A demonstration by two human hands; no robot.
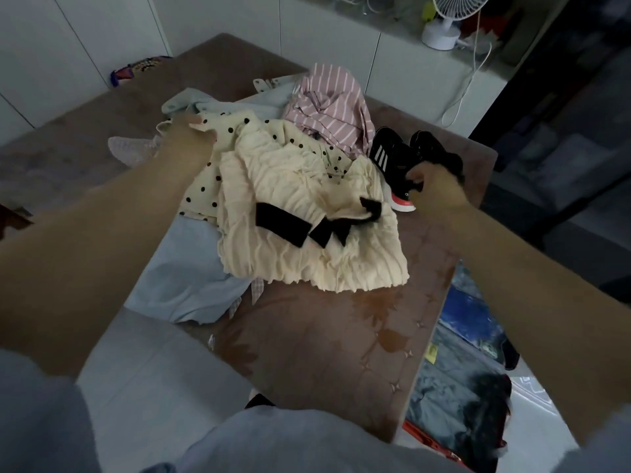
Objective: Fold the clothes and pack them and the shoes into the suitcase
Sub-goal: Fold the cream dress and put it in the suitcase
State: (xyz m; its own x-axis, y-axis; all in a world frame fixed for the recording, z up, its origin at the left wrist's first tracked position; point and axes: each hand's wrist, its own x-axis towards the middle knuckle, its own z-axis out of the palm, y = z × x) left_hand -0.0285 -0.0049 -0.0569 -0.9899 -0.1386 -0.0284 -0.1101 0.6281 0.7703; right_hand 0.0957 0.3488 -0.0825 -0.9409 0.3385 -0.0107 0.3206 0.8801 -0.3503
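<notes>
Both bare arms reach forward over a brown patterned worktop (324, 336) heaped with clothes. The left hand (191, 134) rests on the far left edge of the pile, its fingers curled down onto a cream polka-dot garment (205, 186), pinching its fabric. The right hand (433, 186) is closed around the heel of a black shoe with white stripes and a red-and-white sole (392, 162); a second black shoe (433, 145) sits just beyond that hand, touching the first. Between the two hands lies a crumpled cream textured top with a black bow (307, 233), spread over the polka-dot piece. Beyond it, further from the hands, a pink striped shirt (327, 104) is bunched up. A pale blue garment (184, 274) lies under the pile and hangs over the worktop's near-left edge, below the left forearm. Below the right forearm, on the floor beside the worktop, the open suitcase (454, 404) shows dark, blurred contents and a red-orange rim. A white fan (447, 18) stands on a ledge well beyond the right hand.
</notes>
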